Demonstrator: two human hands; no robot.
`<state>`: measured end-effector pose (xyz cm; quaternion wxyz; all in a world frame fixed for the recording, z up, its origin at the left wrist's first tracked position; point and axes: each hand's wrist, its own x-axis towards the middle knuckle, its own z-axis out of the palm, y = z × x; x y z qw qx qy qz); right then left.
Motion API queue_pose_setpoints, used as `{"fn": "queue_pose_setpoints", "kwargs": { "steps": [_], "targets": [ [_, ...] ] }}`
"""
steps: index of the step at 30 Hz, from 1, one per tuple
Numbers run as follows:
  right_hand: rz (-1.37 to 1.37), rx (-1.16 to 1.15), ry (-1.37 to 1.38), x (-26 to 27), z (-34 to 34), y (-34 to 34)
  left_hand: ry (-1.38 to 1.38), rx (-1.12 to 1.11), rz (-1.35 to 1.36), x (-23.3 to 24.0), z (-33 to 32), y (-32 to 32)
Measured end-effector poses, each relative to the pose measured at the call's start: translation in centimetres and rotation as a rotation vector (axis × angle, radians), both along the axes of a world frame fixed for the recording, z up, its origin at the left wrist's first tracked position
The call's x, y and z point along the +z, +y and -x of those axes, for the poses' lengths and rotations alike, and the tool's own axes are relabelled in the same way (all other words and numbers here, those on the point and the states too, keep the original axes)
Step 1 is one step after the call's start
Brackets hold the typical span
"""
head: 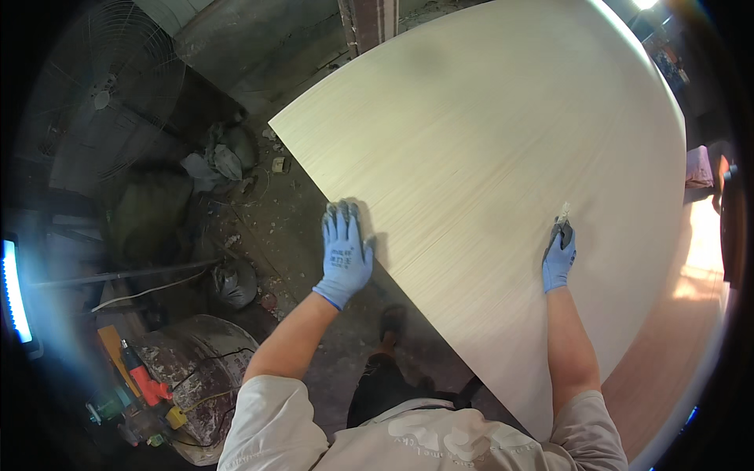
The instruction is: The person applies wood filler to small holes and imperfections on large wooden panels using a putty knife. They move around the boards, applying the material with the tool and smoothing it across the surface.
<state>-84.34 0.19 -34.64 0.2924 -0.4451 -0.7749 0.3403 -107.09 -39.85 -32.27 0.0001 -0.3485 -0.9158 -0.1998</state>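
A large pale wood-grain panel (471, 159) lies flat in front of me, its near edge running diagonally from the upper left to the lower right. My left hand (344, 253), in a blue glove with dark coated fingertips, rests at that edge with the fingers extended and holds nothing. Over the right part of the panel, my right hand (559, 253) wears a matching glove and pinches a small whitish object (564, 212). What exactly this object is cannot be made out.
On the left, a drum-like container (200, 365) stands beside a red-and-black power tool (141, 374) and cables. A large wire-caged fan (109, 88) is at the upper left. Bags (227, 159) and debris lie on the floor. A reddish wood surface (654, 365) shows at the lower right.
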Motion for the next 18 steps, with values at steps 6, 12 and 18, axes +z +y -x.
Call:
{"fn": "queue_pose_setpoints", "kwargs": {
  "steps": [6, 12, 18],
  "targets": [
    [-0.227, 0.674, -0.092, 5.8, 16.1, -13.0, -0.736, -0.633, -0.145, -3.5, -26.1, -6.4],
    [-0.539, 1.07, -0.519, 6.0, 20.7, -23.3, -0.911, 0.52, 0.117, -12.2, -29.2, -24.4],
    [-0.59, 1.177, -0.454, 6.3, -0.5, -21.5, -0.889, 0.563, 0.046, -14.8, -30.1, -31.4]
  ]
}}
